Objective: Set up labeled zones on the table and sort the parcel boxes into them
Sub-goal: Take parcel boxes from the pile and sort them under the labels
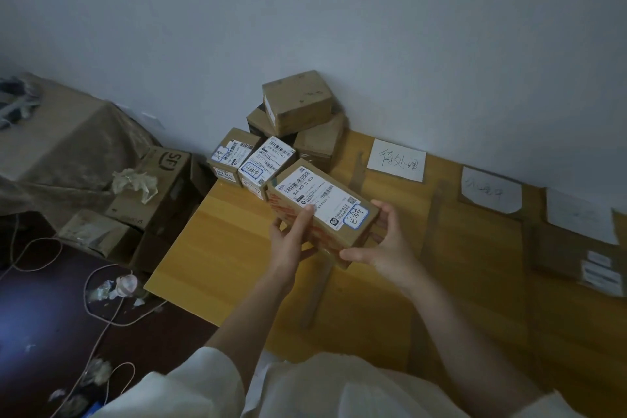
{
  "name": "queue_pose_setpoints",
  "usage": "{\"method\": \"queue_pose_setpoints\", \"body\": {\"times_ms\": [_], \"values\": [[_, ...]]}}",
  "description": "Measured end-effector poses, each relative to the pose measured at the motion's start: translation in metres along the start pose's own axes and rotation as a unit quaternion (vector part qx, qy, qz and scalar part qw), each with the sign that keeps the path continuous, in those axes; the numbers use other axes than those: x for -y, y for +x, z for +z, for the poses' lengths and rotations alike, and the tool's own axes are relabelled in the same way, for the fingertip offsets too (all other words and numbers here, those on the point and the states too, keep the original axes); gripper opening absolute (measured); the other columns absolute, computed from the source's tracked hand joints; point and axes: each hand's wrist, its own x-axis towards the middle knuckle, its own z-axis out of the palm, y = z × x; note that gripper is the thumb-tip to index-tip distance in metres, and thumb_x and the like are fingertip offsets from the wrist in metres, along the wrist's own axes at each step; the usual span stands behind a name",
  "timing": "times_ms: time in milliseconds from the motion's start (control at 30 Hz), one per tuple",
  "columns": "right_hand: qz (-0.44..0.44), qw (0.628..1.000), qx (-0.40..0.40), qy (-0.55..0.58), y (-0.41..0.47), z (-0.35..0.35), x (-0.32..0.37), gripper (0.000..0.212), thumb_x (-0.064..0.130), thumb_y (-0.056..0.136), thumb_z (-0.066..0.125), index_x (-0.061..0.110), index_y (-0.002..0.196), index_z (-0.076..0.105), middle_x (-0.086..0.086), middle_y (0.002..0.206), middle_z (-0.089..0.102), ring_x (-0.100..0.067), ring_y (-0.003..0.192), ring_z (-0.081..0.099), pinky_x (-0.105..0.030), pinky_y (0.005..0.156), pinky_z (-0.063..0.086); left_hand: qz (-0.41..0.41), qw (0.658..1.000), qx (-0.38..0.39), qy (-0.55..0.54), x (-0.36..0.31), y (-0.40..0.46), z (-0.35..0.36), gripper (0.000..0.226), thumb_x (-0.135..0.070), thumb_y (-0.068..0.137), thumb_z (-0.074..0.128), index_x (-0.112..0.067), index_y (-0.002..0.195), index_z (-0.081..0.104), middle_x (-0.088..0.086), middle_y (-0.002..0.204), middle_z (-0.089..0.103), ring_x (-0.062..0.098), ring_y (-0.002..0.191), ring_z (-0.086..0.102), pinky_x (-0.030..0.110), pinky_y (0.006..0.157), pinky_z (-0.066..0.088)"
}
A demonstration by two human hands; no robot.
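Both hands, left hand [288, 241] and right hand [383, 248], gripped one parcel box [322, 210] above the table [220, 248]; misreading its handwritten mark risked the wrong zone label [396, 159].

I see a brown cardboard parcel box [322, 214] with a white shipping label [317, 195] printed with black barcodes and a blue-outlined sticker [355, 215]. The table [217, 248] is yellow wood-grain; the zone sheet [396, 160] is white with grey handwriting.
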Motion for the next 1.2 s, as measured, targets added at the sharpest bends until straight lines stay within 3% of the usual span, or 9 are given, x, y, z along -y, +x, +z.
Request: {"method": "queue_pose_setpoints", "body": {"times_ms": [100, 167, 267, 433, 600, 800, 933, 1067, 1200], "values": [[0.022, 0.999, 0.02, 0.031, -0.005, -0.007, 0.003, 0.091, 0.041, 0.053, 0.092, 0.036, 0.128, 0.039, 0.012, 0.13, 0.052, -0.005, 0.12, 0.049, -0.02, 0.091, 0.04, -0.011, 1.0, 0.002, -0.016, -0.001, 0.005, 0.003, 0.08, -0.05, 0.072, 0.072, -0.016, 0.133, 0.034, 0.008, 0.117, 0.064, 0.022, 0.104, 0.066, 0.037, 0.078, 0.058], [0.064, 0.993, 0.01, 0.096, -0.007, -0.012, 0.007, 0.077, 0.059, 0.059, 0.077, 0.032, 0.124, 0.045, 0.01, 0.123, 0.06, -0.006, 0.111, 0.058, -0.025, 0.089, 0.047, -0.003, 0.999, 0.042, 0.005, -0.003, 0.007, 0.004, 0.07, -0.05, 0.074, 0.067, -0.015, 0.13, 0.044, 0.011, 0.114, 0.069, 0.025, 0.103, 0.068, 0.036, 0.077, 0.058], [0.12, 0.983, 0.019, 0.141, -0.008, -0.018, 0.004, 0.071, 0.068, 0.067, 0.062, 0.029, 0.124, 0.051, 0.009, 0.114, 0.067, -0.009, 0.105, 0.063, -0.033, 0.085, 0.051, 0.007, 0.995, 0.088, 0.044, -0.006, 0.004, 0.009, 0.05, -0.051, 0.084, 0.055, -0.019, 0.122, 0.059, 0.006, 0.108, 0.072, 0.026, 0.102, 0.068, 0.034, 0.077, 0.054], [0.147, 0.97, 0.06, 0.185, -0.014, -0.02, -0.007, 0.072, 0.06, 0.06, 0.07, 0.026, 0.122, 0.057, 0.003, 0.106, 0.075, -0.016, 0.098, 0.07, -0.033, 0.072, 0.054, -0.012, 0.989, 0.124, 0.077, -0.007, 0.004, 0.021, 0.059, -0.059, 0.076, 0.057, -0.02, 0.12, 0.062, 0.006, 0.112, 0.072, 0.029, 0.108, 0.066, 0.048, 0.099, 0.049], [0.136, 0.966, 0.028, 0.22, -0.019, -0.029, -0.013, 0.068, 0.055, 0.061, 0.071, 0.025, 0.121, 0.058, 0.002, 0.103, 0.076, -0.015, 0.093, 0.072, -0.03, 0.066, 0.055, -0.019, 0.984, 0.15, 0.097, -0.004, 0.002, 0.034, 0.056, -0.058, 0.08, 0.054, -0.022, 0.121, 0.062, 0.005, 0.114, 0.071, 0.029, 0.11, 0.065, 0.053, 0.104, 0.044], [0.144, 0.963, -0.007, 0.228, -0.03, -0.053, -0.027, 0.051, 0.042, 0.079, 0.071, 0.022, 0.124, 0.057, -0.001, 0.106, 0.075, -0.02, 0.099, 0.071, -0.04, 0.085, 0.057, -0.009, 0.973, 0.186, 0.138, 0.006, -0.002, 0.061, 0.051, -0.055, 0.087, 0.049, -0.019, 0.121, 0.06, 0.007, 0.112, 0.072, 0.028, 0.106, 0.067, 0.045, 0.098, 0.049], [0.147, 0.953, -0.046, 0.262, -0.045, -0.079, -0.043, 0.039, 0.038, 0.086, 0.067, 0.022, 0.12, 0.059, 0.0, 0.104, 0.075, -0.019, 0.098, 0.071, -0.038, 0.077, 0.059, -0.009, 0.961, 0.217, 0.17, 0.017, -0.009, 0.09, 0.048, -0.058, 0.089, 0.045, -0.027, 0.123, 0.06, -0.002, 0.113, 0.071, 0.018, 0.106, 0.066, 0.036, 0.092, 0.049], [0.174, 0.929, -0.115, 0.305, -0.062, -0.111, -0.067, 0.038, 0.043, 0.085, 0.065, 0.024, 0.118, 0.063, 0.003, 0.102, 0.076, -0.015, 0.096, 0.07, -0.034, 0.078, 0.055, -0.016, 0.961, 0.197, 0.195, 0.036, -0.016, 0.124, 0.044, -0.05, 0.095, 0.042, -0.023, 0.127, 0.054, -0.003, 0.124, 0.062, 0.015, 0.106, 0.062, 0.028, 0.078, 0.049], [0.202, 0.885, -0.203, 0.368, -0.08, -0.146, -0.092, 0.034, 0.043, 0.086, 0.064, 0.022, 0.112, 0.067, -0.002, 0.102, 0.075, -0.019, 0.097, 0.068, -0.039, 0.088, 0.05, -0.008, 0.952, 0.181, 0.246, 0.061, -0.025, 0.153, 0.038, -0.034, 0.097, 0.052, -0.015, 0.129, 0.056, 0.002, 0.12, 0.062, 0.017, 0.104, 0.061, 0.031, 0.086, 0.049]]}}
